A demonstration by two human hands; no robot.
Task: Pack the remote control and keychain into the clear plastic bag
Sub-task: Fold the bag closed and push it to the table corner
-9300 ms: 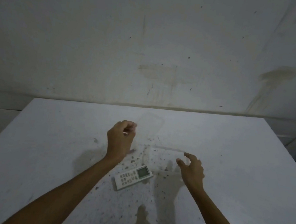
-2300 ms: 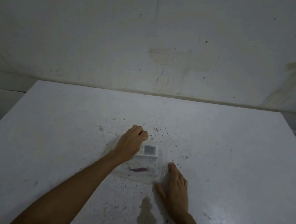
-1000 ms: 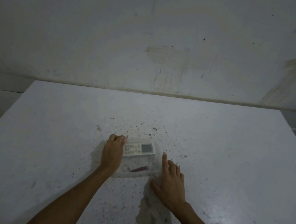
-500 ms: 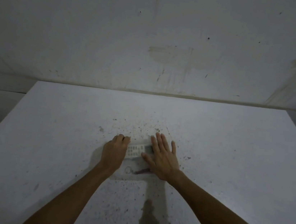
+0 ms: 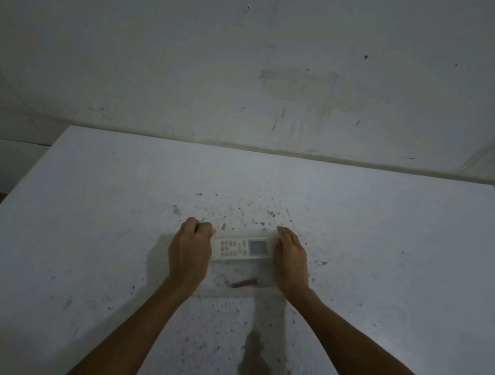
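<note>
The clear plastic bag (image 5: 241, 273) lies flat on the white table (image 5: 79, 212). Inside it I see the white remote control (image 5: 243, 247), lying crosswise with its screen to the right, and below it the keychain (image 5: 238, 282) with a metal ring and a dark red tag. My left hand (image 5: 190, 250) rests curled on the bag's left edge, touching the remote's left end. My right hand (image 5: 290, 259) lies flat on the bag's right edge, fingers together, beside the remote's screen end. Whether the bag's mouth is sealed cannot be made out.
The table is speckled with dark crumbs around the bag, and a brownish stain (image 5: 254, 367) sits near the front edge between my forearms. A stained pale wall (image 5: 256, 62) rises right behind the table's far edge.
My right hand slid off the top of the remote to the bag's right edge, so the remote's screen shows again. My left hand stayed on the left edge.
</note>
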